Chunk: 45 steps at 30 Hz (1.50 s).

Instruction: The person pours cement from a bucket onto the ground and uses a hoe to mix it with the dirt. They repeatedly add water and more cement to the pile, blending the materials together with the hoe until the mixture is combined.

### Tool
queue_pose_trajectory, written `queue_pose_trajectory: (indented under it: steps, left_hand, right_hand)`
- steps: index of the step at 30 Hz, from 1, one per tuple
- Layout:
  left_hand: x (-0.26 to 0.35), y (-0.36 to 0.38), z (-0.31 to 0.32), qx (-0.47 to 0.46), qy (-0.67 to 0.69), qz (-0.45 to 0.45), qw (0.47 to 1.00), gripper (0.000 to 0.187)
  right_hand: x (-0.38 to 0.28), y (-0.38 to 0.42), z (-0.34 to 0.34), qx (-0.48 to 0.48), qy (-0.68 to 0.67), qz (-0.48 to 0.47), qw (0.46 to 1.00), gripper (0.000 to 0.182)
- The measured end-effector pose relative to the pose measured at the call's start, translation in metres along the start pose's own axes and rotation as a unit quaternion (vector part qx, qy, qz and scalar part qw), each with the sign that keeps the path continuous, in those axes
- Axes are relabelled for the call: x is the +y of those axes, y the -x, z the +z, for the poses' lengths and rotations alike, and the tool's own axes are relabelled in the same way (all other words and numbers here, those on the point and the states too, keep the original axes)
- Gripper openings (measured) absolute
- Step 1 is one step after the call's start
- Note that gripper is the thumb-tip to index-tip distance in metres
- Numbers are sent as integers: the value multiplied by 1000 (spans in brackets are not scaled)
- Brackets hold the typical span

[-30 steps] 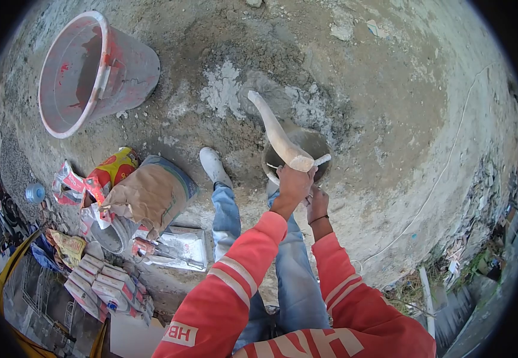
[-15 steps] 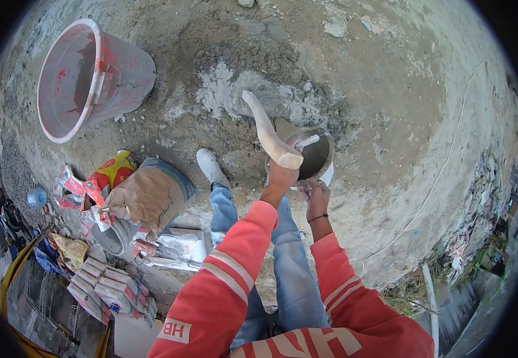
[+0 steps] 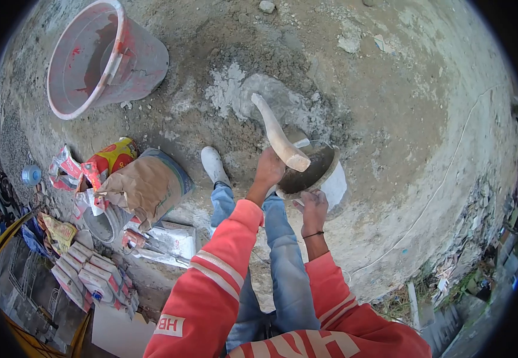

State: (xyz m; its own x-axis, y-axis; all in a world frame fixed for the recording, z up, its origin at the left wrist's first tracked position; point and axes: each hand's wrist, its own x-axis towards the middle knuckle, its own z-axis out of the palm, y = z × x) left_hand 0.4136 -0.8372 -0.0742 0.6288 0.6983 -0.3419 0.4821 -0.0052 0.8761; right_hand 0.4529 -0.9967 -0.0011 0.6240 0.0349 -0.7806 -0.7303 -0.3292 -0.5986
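Observation:
My left hand [image 3: 269, 169] is closed round something I cannot make out, below a pale curved wooden handle [image 3: 279, 138] that rises over a bucket. My right hand [image 3: 312, 210] is at the near rim of the bucket [image 3: 337, 186], its fingers bent and partly hidden. Dark wet grey material [image 3: 309, 170] shows inside the tilted bucket. Just beyond lies a patch of wet grey mix [image 3: 271, 95] with pale powder around it.
A large red-stained tub [image 3: 142, 65] lies tilted at the upper left. Below it stand a brown paper sack [image 3: 142, 188], a yellow and red bag [image 3: 115, 156] and a grey bucket [image 3: 105, 228]. A thin cord [image 3: 444, 179] crosses the ground at the right.
The bucket has tipped, showing more of its white outer side. My left hand has moved slightly up and left, my right hand down. The view has shifted.

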Motion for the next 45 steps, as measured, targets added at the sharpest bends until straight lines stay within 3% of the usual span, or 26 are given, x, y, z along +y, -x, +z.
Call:
queue_pose_trajectory:
  steps: [1, 4, 5, 8, 9, 10, 11, 12, 14, 16, 18, 20, 22, 24, 27, 29, 30, 32, 33, 36, 38, 40, 42, 45]
  left_hand:
    - [2, 0, -13, -69, 61, -90, 992, 30]
    - [12, 32, -47, -19, 5, -98, 995, 30]
    - [13, 45, -57, -30, 34, -156, 987, 30]
    - [28, 84, -102, -60, 31, -147, 987, 33]
    - [26, 100, -111, -55, 37, -153, 986, 33]
    - [24, 111, -119, -44, 26, -174, 983, 33]
    - [21, 116, -126, -33, 16, -192, 981, 33]
    - [15, 116, -134, -28, 23, -193, 980, 33]
    - [0, 111, -148, 6, 25, -219, 975, 32]
    - [-21, 103, -155, 40, 26, -216, 975, 33]
    - [-52, 90, -162, 91, 3, -156, 984, 36]
    - [-74, 76, -186, 124, -26, -143, 982, 34]
    - [-96, 63, -209, 117, -68, -141, 981, 34]
    - [-123, 55, -227, 108, -115, -142, 977, 34]
    - [-160, 50, -241, 30, -218, -184, 958, 35]
    - [-176, 52, -252, -127, -280, -229, 924, 56]
    - [-190, 60, -253, -123, -276, -227, 926, 56]
    - [-216, 78, -250, -45, -381, -152, 911, 73]
    - [-217, 75, -257, -102, -352, -210, 907, 85]
    - [-204, 67, -265, -80, -276, -271, 919, 77]
    - [-179, 61, -268, -23, -275, -251, 928, 74]
    - [-160, 51, -247, 30, -276, -232, 932, 71]
    - [-146, 35, -215, 41, -107, -215, 970, 64]
    - [-123, 7, -128, 6, 103, -237, 966, 65]
  right_hand:
    - [3, 7, -1, -8, 8, -1, 1000, 43]
    - [21, 28, -4, -25, 3, 22, 999, 45]
    - [32, 33, -3, -35, 26, 31, 999, 46]
    - [48, 45, 6, -75, 107, 49, 990, 53]
    - [48, 51, 11, -124, 321, -13, 939, 51]
    - [46, 53, 18, -166, 516, -78, 837, 50]
    - [45, 50, 22, -255, 590, -112, 758, 43]
    - [28, 59, 36, -255, 597, -115, 752, 43]
    - [-46, 101, 84, -335, 623, -232, 667, 32]
    - [-101, 128, 118, -322, 557, -302, 704, 31]
    - [-141, 128, 146, -232, 569, -552, 564, 35]
    - [-162, 111, 173, -124, 646, -599, 456, 46]
    - [-155, 57, 164, -83, 767, -512, 378, 55]
    - [-154, 30, 181, -109, 864, -189, 454, 57]
    - [-134, 0, 157, -129, 861, -200, 450, 55]
    - [-130, -2, 153, -120, 856, -190, 465, 52]
    - [-128, -1, 153, -116, 858, -194, 462, 52]
    - [-122, 3, 153, -131, 839, -179, 497, 49]
    - [-117, 6, 152, -129, 842, -182, 492, 49]
    - [-102, 5, 144, -114, 830, -173, 517, 50]
    - [-89, -11, 126, -162, 813, -154, 538, 53]
    - [-75, -21, 107, -177, 786, -197, 559, 47]
    - [-66, -7, 120, -208, 594, 71, 774, 39]
    - [-43, -3, 106, -208, 531, 93, 816, 35]
